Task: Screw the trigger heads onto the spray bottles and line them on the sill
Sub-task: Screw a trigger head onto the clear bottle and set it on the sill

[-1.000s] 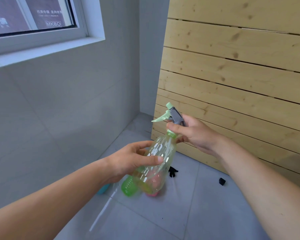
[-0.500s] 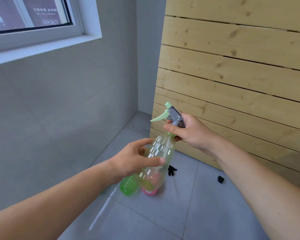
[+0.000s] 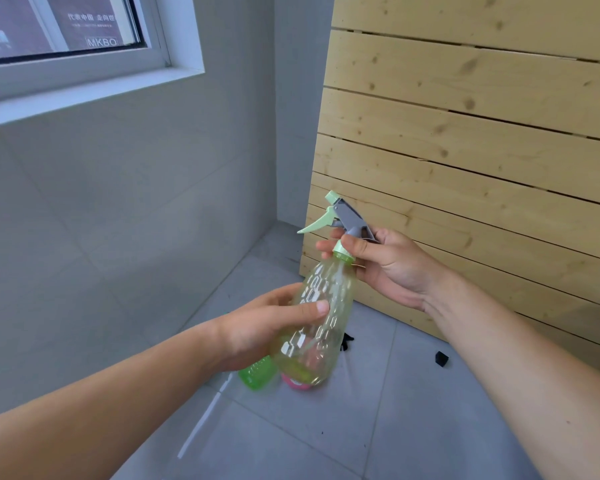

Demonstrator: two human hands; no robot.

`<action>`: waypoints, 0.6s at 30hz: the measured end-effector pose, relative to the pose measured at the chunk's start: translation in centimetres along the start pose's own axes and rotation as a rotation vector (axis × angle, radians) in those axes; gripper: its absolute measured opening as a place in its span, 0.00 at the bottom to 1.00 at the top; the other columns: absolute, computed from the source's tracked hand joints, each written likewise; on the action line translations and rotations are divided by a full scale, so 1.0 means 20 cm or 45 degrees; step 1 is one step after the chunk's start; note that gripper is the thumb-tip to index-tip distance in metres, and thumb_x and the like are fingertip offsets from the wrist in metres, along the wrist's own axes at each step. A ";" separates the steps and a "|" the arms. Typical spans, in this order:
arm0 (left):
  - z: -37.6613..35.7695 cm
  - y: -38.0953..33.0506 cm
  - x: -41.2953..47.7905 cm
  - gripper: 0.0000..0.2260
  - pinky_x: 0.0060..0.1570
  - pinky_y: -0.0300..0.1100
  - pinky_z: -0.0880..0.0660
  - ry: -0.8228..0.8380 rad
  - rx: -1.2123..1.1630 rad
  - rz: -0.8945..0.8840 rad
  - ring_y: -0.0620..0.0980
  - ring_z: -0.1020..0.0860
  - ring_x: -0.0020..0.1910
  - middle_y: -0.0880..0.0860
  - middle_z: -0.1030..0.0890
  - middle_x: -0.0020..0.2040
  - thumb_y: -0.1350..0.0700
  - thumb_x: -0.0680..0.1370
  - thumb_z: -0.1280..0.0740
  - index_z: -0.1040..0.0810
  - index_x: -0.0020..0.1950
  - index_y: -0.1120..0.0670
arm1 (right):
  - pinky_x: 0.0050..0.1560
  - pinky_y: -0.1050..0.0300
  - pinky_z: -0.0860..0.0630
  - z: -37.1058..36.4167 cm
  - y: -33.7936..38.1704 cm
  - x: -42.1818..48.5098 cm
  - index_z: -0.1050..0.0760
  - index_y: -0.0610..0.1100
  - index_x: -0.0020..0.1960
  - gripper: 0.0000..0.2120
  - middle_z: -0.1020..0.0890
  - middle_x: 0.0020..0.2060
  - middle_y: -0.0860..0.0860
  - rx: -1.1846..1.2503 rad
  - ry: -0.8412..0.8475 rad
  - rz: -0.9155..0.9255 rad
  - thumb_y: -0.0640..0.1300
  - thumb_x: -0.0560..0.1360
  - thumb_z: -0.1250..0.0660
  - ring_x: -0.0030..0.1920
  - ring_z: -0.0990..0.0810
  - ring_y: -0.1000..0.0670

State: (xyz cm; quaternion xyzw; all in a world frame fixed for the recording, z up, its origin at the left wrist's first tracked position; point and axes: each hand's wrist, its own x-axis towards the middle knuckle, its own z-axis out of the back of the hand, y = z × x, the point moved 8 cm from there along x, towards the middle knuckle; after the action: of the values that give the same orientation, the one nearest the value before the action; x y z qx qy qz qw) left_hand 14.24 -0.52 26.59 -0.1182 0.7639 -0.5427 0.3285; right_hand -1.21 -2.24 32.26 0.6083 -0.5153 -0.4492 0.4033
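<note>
A clear yellowish spray bottle [image 3: 321, 327] is tilted in front of me, above the floor. My left hand [image 3: 264, 327] grips its body from the left. A grey and pale green trigger head [image 3: 340, 220] sits on the bottle's neck, lever pointing left. My right hand [image 3: 385, 261] pinches the pale green collar under the head with thumb and fingers. Behind the held bottle, a bright green bottle [image 3: 258, 374] and a pink one [image 3: 297, 384] lie on the floor, mostly hidden. The white window sill [image 3: 94, 88] runs along the upper left.
A slatted pine panel [image 3: 465, 140] leans against the wall on the right. Two small black parts [image 3: 441, 359] [image 3: 346, 342] lie on the grey tiled floor near its foot. A grey tiled wall [image 3: 118, 209] stands under the window.
The view has shifted slightly and the bottle sits a little higher. My right hand's fingers have moved round the collar under the trigger head. My left hand keeps its hold.
</note>
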 end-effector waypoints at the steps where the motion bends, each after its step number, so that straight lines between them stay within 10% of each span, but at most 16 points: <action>1: 0.01 0.00 0.00 0.25 0.59 0.52 0.20 -0.003 -0.014 -0.008 0.55 0.18 0.56 0.56 0.17 0.58 0.49 0.74 0.25 0.22 0.69 0.53 | 0.62 0.45 0.22 -0.01 0.00 0.00 0.24 0.39 0.56 0.15 0.16 0.54 0.39 0.023 0.024 -0.003 0.42 0.71 0.31 0.56 0.17 0.42; 18: 0.05 0.02 0.08 0.18 0.37 0.40 0.20 -0.329 0.260 -0.070 0.47 0.18 0.36 0.45 0.16 0.38 0.50 0.74 0.22 0.21 0.61 0.51 | 0.55 0.48 0.21 0.11 -0.12 0.03 0.24 0.36 0.60 0.14 0.13 0.46 0.42 -0.172 -0.290 -0.037 0.41 0.76 0.30 0.50 0.15 0.43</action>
State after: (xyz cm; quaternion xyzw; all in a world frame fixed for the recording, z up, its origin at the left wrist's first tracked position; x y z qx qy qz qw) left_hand 13.65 -1.94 25.48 -0.1740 0.6525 -0.6067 0.4193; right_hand -2.74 -2.65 29.32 0.5323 -0.5174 -0.5548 0.3757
